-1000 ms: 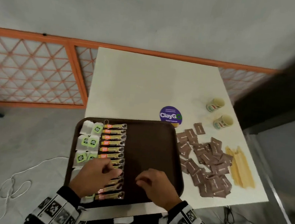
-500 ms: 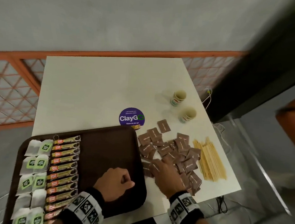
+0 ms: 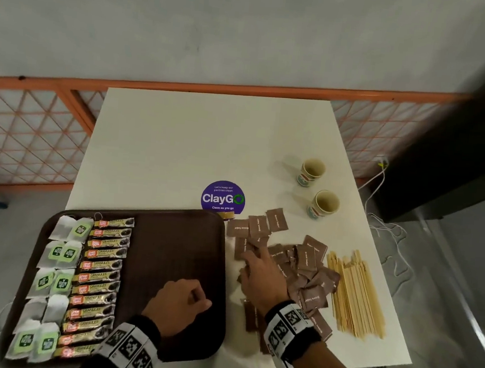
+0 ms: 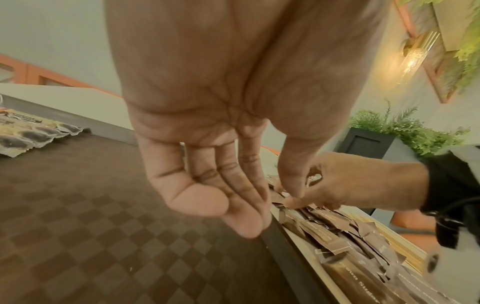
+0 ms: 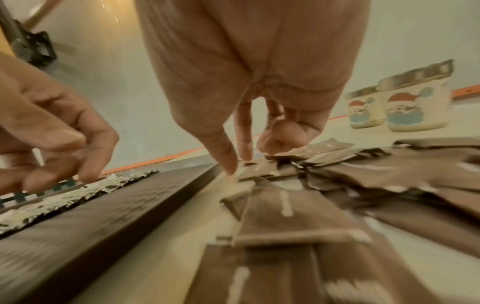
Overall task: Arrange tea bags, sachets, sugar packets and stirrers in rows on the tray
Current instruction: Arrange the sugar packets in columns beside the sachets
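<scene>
On the brown tray (image 3: 178,237), going left to right, I count ten tea bags (image 3: 62,251) in two columns at its 9 o'clock edge; the green tags are too small to read. Just beside them lies one column of eleven sachets (image 3: 101,274), each printed "GRANULES".

My left hand (image 3: 180,298) hangs over the bare tray floor at about 5 o'clock on the tray, fingers loosely curled and holding nothing; the wrist view shows the palm empty (image 4: 207,144).

At 12 o'clock from the tray a round purple sticker (image 3: 223,196) reads "ClayGO", "Let's keep our pantries clean" and "Clean as you go".

My right hand (image 3: 259,276) rests on the white table (image 3: 181,137) at the tray's 3 o'clock, fingers straight, fingertips (image 5: 230,166) touching the sugar packets (image 3: 306,274). That loose brown pile, marked "Brown Sugar", spreads from 12 to 5 o'clock around the hand; the packets overlap too much to count, and I cannot tell whether one is pinched.

Two paper cups (image 3: 318,187) with Santa faces stand at 1 o'clock from the hand. The wooden stirrers (image 3: 355,293) lie in one bundle at its 3 o'clock, too many to count.
</scene>
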Tool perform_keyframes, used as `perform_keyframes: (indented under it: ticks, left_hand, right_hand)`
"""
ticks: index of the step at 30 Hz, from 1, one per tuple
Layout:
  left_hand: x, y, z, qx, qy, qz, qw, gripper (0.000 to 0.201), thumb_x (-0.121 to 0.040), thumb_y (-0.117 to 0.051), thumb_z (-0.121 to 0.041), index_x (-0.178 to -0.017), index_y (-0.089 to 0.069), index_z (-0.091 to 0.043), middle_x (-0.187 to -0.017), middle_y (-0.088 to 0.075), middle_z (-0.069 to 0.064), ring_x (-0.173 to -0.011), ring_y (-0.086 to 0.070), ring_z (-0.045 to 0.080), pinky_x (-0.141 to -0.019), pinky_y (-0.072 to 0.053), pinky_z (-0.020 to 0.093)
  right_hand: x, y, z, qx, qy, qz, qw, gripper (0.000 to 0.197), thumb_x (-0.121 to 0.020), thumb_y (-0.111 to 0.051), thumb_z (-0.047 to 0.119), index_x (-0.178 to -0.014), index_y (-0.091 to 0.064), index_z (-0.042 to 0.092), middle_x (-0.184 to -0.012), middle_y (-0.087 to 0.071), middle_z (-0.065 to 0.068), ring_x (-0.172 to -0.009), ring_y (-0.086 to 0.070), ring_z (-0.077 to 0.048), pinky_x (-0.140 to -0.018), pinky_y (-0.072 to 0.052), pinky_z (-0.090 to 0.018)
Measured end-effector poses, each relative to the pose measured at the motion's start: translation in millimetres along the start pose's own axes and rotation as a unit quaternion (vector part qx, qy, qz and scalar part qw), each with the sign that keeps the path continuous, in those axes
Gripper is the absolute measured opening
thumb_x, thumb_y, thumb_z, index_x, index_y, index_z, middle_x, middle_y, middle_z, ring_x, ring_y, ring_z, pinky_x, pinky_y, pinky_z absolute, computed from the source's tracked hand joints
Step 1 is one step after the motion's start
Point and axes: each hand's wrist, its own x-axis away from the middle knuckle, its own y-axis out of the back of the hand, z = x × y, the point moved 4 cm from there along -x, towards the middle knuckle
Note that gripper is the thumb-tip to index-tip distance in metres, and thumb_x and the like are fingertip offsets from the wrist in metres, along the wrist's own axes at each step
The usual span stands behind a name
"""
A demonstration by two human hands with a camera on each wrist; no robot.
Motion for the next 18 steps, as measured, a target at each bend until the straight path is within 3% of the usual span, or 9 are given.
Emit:
perform_keyframes:
  ticks: [3,5,9,11,13,15,18]
  left_hand:
    - [-1.8,-1.5,-4.6,-0.005,0.011,-0.009,1.000,0.016,-0.087,-0.066,-0.046,-0.082,-0.063,-0.031,-0.071,-0.064,-0.011,-0.068,-0.061,0.002,-0.069,-0.052,0.023]
    - [-3.7,-2.0,-7.7,-0.005,0.017,-0.018,1.000,0.016,-0.086,-0.067,-0.047,-0.083,-0.061,-0.032,-0.072,-0.065,-0.011,-0.071,-0.063,0.003,-0.075,-0.055,0.029]
    - [-13.6,-4.5,-12.0,0.015,0.031,-0.020,0.999,0.023,-0.086,-0.065,-0.049,-0.102,-0.059,-0.034,-0.082,-0.065,-0.010,-0.078,-0.065,0.006,-0.082,-0.057,0.034]
    - [-19.5,-7.3,-14.1,0.017,0.038,-0.014,0.999,0.035,-0.087,-0.064,-0.049,-0.116,-0.056,-0.031,-0.088,-0.066,-0.008,-0.082,-0.065,0.009,-0.084,-0.057,0.036]
    - [-24.7,-10.7,-15.3,0.019,0.045,-0.009,0.999,0.044,-0.087,-0.064,-0.049,-0.125,-0.051,-0.031,-0.092,-0.066,-0.008,-0.085,-0.065,0.012,-0.085,-0.057,0.039]
    - [-28.8,-13.5,-16.0,0.019,0.054,-0.011,0.998,0.054,-0.087,-0.063,-0.048,-0.135,-0.046,-0.032,-0.094,-0.066,-0.009,-0.086,-0.065,0.013,-0.085,-0.057,0.041]
    - [-36.4,-17.8,-20.2,0.008,0.057,-0.012,0.998,0.068,-0.089,-0.061,-0.049,-0.148,-0.034,-0.032,-0.107,-0.063,-0.006,-0.096,-0.062,0.015,-0.091,-0.054,0.039]
  right_hand:
    - [-21.3,-8.2,18.1,0.034,0.063,0.018,0.997,0.046,-0.091,-0.054,0.022,-0.135,-0.042,0.028,-0.138,-0.036,-0.007,-0.128,-0.040,-0.030,-0.106,-0.043,-0.040]
    - [-29.0,-10.7,15.5,0.051,0.051,0.046,0.996,0.046,-0.088,-0.055,0.016,-0.132,-0.046,0.025,-0.140,-0.035,-0.009,-0.131,-0.038,-0.032,-0.109,-0.040,-0.042]
    - [-35.1,7.9,-5.7,0.036,-0.005,0.021,0.999,0.031,-0.088,-0.052,0.003,-0.117,-0.057,0.011,-0.134,-0.040,-0.009,-0.124,-0.045,-0.035,-0.097,-0.050,-0.045]
    - [-46.6,19.4,-0.2,0.040,0.017,-0.023,0.999,0.028,-0.091,-0.050,0.009,-0.118,-0.059,0.013,-0.131,-0.044,-0.008,-0.123,-0.045,-0.033,-0.095,-0.050,-0.047]
    - [-62.1,25.3,11.7,0.065,0.050,-0.039,0.996,0.034,-0.093,-0.051,0.022,-0.126,-0.056,0.019,-0.137,-0.042,-0.007,-0.129,-0.039,-0.032,-0.102,-0.044,-0.048]
    - [-71.4,24.3,16.0,0.104,0.056,-0.002,0.993,0.041,-0.094,-0.051,0.031,-0.134,-0.050,0.027,-0.146,-0.036,-0.008,-0.136,-0.030,-0.034,-0.109,-0.036,-0.053]
    - [-68.2,21.0,-3.3,0.119,0.019,0.073,0.990,0.051,-0.094,-0.052,0.028,-0.144,-0.039,0.030,-0.153,-0.029,-0.010,-0.144,-0.020,-0.038,-0.114,-0.029,-0.056]
